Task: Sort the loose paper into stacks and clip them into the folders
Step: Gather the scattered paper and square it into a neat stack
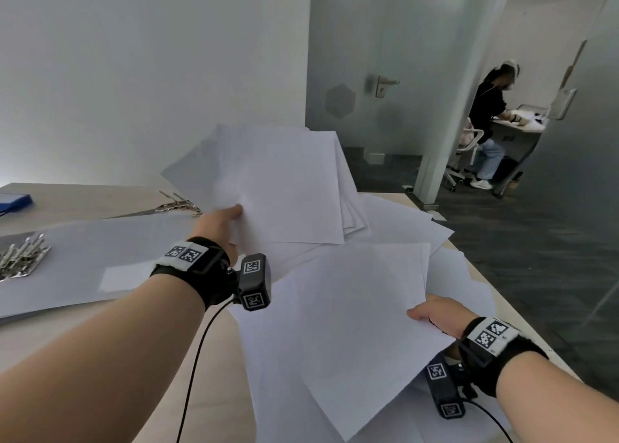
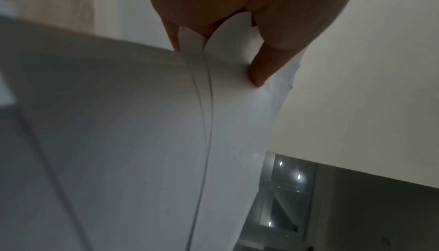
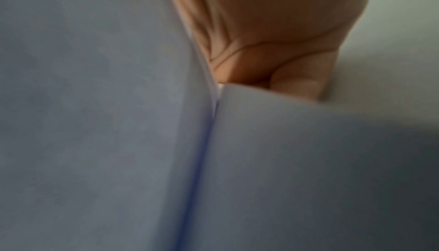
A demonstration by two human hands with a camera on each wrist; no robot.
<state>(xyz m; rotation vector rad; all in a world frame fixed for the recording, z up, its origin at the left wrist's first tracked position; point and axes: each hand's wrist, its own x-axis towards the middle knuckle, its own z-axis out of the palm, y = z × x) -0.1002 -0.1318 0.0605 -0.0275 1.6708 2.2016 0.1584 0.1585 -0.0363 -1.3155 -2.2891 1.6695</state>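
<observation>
- While both hands hold sheets off the table (image 1: 83,338), the step in hand looks like gathering: loose paper is being collected, not yet squared or clipped.
- The left hand (image 1: 217,223) pinches a fanned bundle (image 1: 284,188) by its near corner, thumb on top; the left wrist view shows fingers (image 2: 263,71) curled under the sheets, with several edges splayed between them.
- The right hand (image 1: 435,315) grips a second batch (image 1: 351,308) at its right edge, thumb over the top sheet; the right wrist view is blurred, but paper runs into the palm (image 3: 273,29), so the grip seems closed on it.
- More loose paper (image 1: 418,228) lies scattered on the table beneath and beyond both batches, reaching the right edge.
- An open folder (image 1: 100,258) lies flat to the left, with metal clips (image 1: 20,258) on its near-left part and a clip mechanism (image 1: 179,204) at its far end. A blue folder (image 1: 15,201) sits at the far left.
- By my judgement the task is early: nothing is clipped in.
- The next move likely calls for joining the two batches, tapping the edges square on the table, then carrying the stack left to the folder.
- The risk: the left bundle is fanned and held by one corner, so sheets could slip out.
</observation>
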